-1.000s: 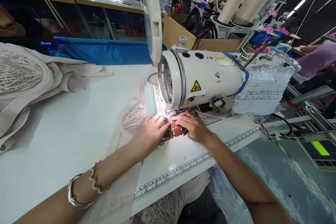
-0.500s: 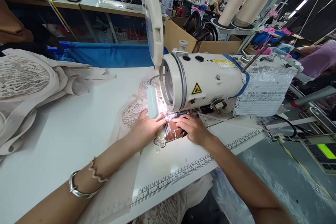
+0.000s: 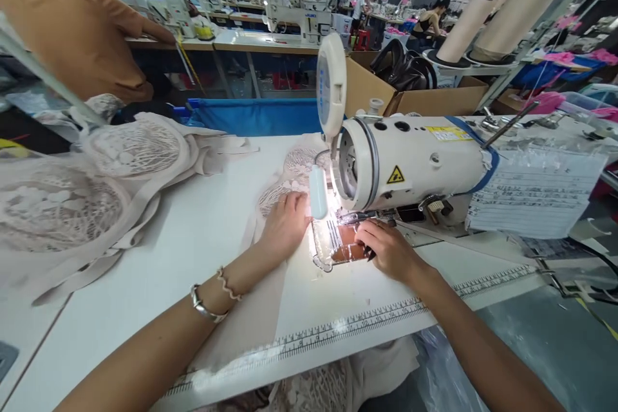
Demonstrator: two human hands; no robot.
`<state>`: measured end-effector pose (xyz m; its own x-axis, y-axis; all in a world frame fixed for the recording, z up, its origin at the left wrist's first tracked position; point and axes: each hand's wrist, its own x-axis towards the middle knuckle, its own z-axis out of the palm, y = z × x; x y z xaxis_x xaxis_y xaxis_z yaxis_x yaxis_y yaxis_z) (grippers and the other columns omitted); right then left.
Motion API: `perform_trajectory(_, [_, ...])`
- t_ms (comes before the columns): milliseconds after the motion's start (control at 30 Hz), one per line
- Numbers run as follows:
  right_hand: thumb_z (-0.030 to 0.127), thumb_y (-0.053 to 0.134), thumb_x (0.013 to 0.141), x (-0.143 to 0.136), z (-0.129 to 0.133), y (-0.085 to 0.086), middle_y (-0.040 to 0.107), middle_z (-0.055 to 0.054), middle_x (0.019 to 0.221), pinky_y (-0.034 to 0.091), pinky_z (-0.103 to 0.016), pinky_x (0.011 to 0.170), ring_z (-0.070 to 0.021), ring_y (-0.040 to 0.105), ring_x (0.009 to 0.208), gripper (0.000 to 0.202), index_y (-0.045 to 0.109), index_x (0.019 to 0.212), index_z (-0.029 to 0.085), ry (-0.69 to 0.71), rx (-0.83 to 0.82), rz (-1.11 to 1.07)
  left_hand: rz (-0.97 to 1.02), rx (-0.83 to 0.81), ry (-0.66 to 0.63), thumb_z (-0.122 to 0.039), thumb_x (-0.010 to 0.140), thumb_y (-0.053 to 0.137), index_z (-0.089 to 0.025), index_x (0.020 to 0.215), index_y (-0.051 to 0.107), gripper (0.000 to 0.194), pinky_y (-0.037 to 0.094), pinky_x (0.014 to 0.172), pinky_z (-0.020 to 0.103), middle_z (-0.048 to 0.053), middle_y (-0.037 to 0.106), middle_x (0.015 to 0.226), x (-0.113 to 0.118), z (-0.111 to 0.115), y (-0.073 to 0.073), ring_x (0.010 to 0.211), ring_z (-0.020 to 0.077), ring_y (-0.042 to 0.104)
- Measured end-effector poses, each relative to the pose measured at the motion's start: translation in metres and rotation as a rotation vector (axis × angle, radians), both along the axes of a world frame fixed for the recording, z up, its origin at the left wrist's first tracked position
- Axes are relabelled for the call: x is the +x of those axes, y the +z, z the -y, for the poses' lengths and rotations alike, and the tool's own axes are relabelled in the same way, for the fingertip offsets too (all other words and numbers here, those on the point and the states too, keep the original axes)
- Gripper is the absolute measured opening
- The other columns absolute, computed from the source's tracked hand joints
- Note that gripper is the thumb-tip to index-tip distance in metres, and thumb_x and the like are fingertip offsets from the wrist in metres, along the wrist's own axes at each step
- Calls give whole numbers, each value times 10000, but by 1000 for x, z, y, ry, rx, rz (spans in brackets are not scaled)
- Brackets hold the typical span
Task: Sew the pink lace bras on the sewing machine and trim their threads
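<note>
- Beige lace fabric (image 3: 284, 190) spread flat on white table (image 3: 159, 257), running under sewing machine (image 3: 410, 158) head, brightly lit by small lamp (image 3: 318, 192).
- Left hand (image 3: 286, 222) pressed palm-down on fabric just left of needle area, fingers fairly flat and loosely spread, pinning cloth rather than gripping.
- Right hand (image 3: 389, 248) resting just right of needle plate (image 3: 338, 244), fingers curled, fingertips on fabric edge; possibly a dark slim tool beneath, cannot tell for sure.
- Fabric look: pale, openwork net pattern with solid border, thin and limp, likely to slip or pucker.
- Risk, as judged: fingertips of both hands very near needle, so a slip forward could bring a prick.
- Risk: uneven pressure between hands could skew the seam or bunch lace under the foot.
- More lace pieces (image 3: 96, 167) piled at far left, well apart from hands.
- Ruler strip (image 3: 347, 325) along table's near edge; bracelets (image 3: 212, 293) on left wrist.
</note>
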<state>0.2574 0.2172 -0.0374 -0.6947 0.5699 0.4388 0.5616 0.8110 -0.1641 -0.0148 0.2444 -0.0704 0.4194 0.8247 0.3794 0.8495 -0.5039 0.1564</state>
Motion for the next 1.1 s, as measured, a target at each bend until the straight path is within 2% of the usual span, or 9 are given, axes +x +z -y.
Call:
perform_trajectory(133, [-64,371,748,6,27,9,596,-19,733,414,-287,561,-184,555,648,346,531,868,219,-3,-195,41,39,78,300,-394,954,493,-87,1447,323,605,437,985,569,296,427,1456,-68,1,14,1321,428,450])
perform_trajectory(267, [126,611,831,3,73,4,593,13,679,411,-305,500,-179,544,543,201,450,843,248,6,-251,28,105,318,727,-408,985,426,-52,1405,372,553,306,1054,684,322,332,1500,-155,34,45,1406,494,304])
perform_trajectory(400, [268,733,783,-8,110,-7,613,-5,708,417,-322,469,-205,573,557,293,450,857,261,86,-226,0,-152,144,834,-390,968,468,-49,1154,559,399,410,953,643,292,521,1313,-201,76,67,1247,497,464])
perform_trajectory(533, [125,514,856,-12,118,-11,592,-26,707,413,-311,488,-196,566,565,129,472,841,246,114,-185,-47,-315,49,785,-231,999,356,-85,1066,592,285,436,961,576,224,591,1257,-210,90,80,1215,403,500])
perform_trajectory(733, [36,382,900,-16,120,-1,553,-10,688,372,-250,506,-150,526,561,238,504,805,216,111,-115,-48,-325,15,768,-97,872,499,9,1115,571,274,297,1009,722,296,521,1371,-204,93,87,1300,443,421])
perform_trajectory(900, [56,345,945,-22,126,6,550,-15,660,363,-244,494,-148,513,551,308,530,754,212,100,-62,-116,-272,95,797,-112,920,457,16,1142,552,274,256,1056,680,262,536,1365,-205,92,97,1340,398,409])
perform_trajectory(967, [59,352,956,-21,125,5,566,-21,676,388,-241,505,-147,535,565,315,591,810,203,79,-82,-158,-211,225,868,-135,929,451,-12,1052,571,211,275,1042,661,250,552,1339,-209,91,108,1324,390,423])
perform_trajectory(1033, [65,363,970,-20,123,7,583,-25,709,426,-231,520,-141,561,583,336,669,999,200,49,-139,-248,-77,546,900,-155,941,412,-99,846,561,186,312,1022,634,192,622,1223,-206,96,118,1254,348,495])
perform_trajectory(1100, [63,385,978,-21,119,15,593,-18,739,469,-218,542,-129,569,589,409,658,1229,238,42,-249,-407,111,884,783,-214,945,402,-179,688,464,267,376,1001,592,121,670,1049,-190,112,121,1145,295,582])
